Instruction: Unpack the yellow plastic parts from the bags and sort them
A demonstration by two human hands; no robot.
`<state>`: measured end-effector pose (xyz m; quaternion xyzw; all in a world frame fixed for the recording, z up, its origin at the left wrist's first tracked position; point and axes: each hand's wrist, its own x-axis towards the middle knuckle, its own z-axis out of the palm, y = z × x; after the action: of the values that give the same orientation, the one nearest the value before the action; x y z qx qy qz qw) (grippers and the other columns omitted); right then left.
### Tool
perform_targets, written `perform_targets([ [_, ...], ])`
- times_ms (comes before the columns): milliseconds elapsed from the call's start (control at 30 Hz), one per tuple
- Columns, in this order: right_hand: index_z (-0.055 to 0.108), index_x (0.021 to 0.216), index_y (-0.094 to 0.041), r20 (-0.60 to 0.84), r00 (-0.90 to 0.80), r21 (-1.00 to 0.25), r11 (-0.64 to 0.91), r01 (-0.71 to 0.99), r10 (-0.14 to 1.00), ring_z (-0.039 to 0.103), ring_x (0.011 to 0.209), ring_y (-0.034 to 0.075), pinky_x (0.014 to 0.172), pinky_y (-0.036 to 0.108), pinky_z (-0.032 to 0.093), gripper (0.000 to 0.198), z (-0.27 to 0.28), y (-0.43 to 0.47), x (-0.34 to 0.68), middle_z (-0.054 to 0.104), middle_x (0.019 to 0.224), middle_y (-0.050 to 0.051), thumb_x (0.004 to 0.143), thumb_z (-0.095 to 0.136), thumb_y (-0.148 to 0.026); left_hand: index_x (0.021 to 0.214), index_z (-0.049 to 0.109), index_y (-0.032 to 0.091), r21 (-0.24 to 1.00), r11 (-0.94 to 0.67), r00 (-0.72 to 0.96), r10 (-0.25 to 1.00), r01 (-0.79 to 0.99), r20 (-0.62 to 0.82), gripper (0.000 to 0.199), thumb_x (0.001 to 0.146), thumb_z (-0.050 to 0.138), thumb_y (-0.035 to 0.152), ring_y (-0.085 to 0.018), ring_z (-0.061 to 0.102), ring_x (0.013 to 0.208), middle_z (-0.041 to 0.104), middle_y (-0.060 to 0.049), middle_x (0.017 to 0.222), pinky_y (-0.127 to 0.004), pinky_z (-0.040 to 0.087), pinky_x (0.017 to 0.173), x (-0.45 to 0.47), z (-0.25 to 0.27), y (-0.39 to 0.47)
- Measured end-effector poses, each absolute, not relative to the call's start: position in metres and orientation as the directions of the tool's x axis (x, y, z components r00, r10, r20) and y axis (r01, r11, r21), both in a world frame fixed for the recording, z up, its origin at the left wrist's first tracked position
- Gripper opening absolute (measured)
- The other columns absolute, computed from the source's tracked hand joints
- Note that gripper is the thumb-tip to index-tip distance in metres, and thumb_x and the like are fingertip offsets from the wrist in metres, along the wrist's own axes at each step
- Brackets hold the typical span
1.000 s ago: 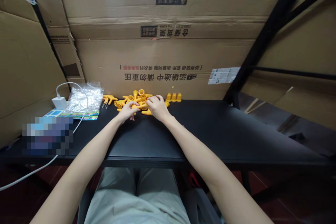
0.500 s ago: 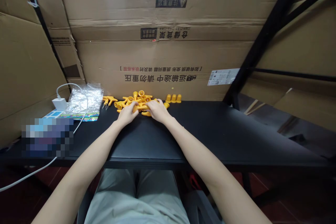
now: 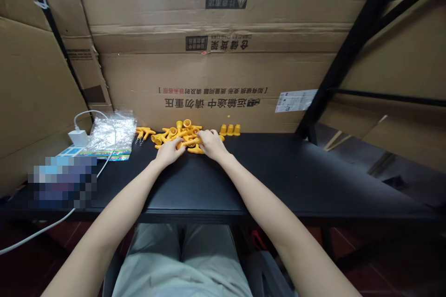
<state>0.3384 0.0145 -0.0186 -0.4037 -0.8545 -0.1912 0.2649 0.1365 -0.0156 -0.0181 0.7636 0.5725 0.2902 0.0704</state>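
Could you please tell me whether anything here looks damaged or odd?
Yes: the cardboard behind the table has a ragged edge at left, as if torn, and its print is upside down.

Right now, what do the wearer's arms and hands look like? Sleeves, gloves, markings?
Left arm and right arm: bare, no sleeves in view. Left hand and right hand: ungloved. No watch shows. Rings or fine markings: too small to tell.
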Motion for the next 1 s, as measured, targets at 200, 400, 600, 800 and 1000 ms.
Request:
perform_targets([
  [200, 0.055, 0.114, -0.015, 0.571, -0.581, 0.086, 0.662, 0.745, 0.58, 0.056, 0.102, 0.027, 0.09, 0.039, 0.035, 0.025, -0.0183, 0.008, 0.3364, 0.065, 0.112, 0.015, 0.093, 0.049, -0.028, 0.122, 0.065, 0.026, 0.381, -0.262, 0.096, 0.911, 0.887, 0.402, 0.038, 0.087, 0.052, 0.034, -0.021, 0.066, 0.089, 0.072, -0.005, 0.092, -0.03, 0.047, 0.081, 0.1332, -0.0145, -0.0168],
  [400, 0.057, 0.111, -0.015, 0.59, -0.567, 0.085, 0.654, 0.752, 0.575, 0.056, 0.104, 0.027, 0.096, 0.043, 0.031, 0.022, -0.0174, 0.0074, 0.3328, 0.066, 0.109, 0.014, 0.09, 0.05, -0.022, 0.122, 0.065, 0.03, 0.373, -0.228, 0.06, 0.91, 0.9, 0.41, 0.037, 0.089, 0.051, 0.035, -0.021, 0.065, 0.088, 0.072, -0.005, 0.092, -0.03, 0.048, 0.08, 0.1329, -0.0133, -0.0173],
  [600, 0.057, 0.105, -0.017, 0.655, -0.55, 0.142, 0.63, 0.764, 0.519, 0.056, 0.103, 0.027, 0.097, 0.045, 0.029, 0.019, -0.0184, 0.0114, 0.3328, 0.067, 0.109, 0.013, 0.087, 0.05, -0.015, 0.12, 0.066, 0.027, 0.381, -0.235, 0.055, 0.903, 0.894, 0.427, 0.036, 0.088, 0.053, 0.033, -0.021, 0.066, 0.087, 0.072, -0.005, 0.091, -0.029, 0.049, 0.079, 0.1347, -0.0143, -0.0158],
  [800, 0.057, 0.104, -0.018, 0.675, -0.545, 0.185, 0.601, 0.778, 0.497, 0.056, 0.102, 0.026, 0.098, 0.044, 0.028, 0.018, -0.0196, 0.0132, 0.3322, 0.067, 0.109, 0.012, 0.089, 0.048, -0.014, 0.118, 0.066, 0.026, 0.368, -0.22, 0.045, 0.903, 0.903, 0.428, 0.035, 0.086, 0.054, 0.032, -0.022, 0.066, 0.091, 0.072, -0.005, 0.095, -0.029, 0.049, 0.079, 0.1363, -0.0131, -0.0169],
  [1000, 0.057, 0.103, -0.017, 0.66, -0.552, 0.216, 0.575, 0.79, 0.51, 0.056, 0.098, 0.025, 0.092, 0.041, 0.029, 0.016, -0.0175, 0.0104, 0.3302, 0.067, 0.105, 0.012, 0.091, 0.045, -0.015, 0.116, 0.066, 0.025, 0.355, -0.232, 0.058, 0.897, 0.906, 0.438, 0.034, 0.085, 0.053, 0.029, -0.021, 0.066, 0.088, 0.072, -0.005, 0.092, -0.029, 0.049, 0.08, 0.1362, -0.0122, -0.0175],
])
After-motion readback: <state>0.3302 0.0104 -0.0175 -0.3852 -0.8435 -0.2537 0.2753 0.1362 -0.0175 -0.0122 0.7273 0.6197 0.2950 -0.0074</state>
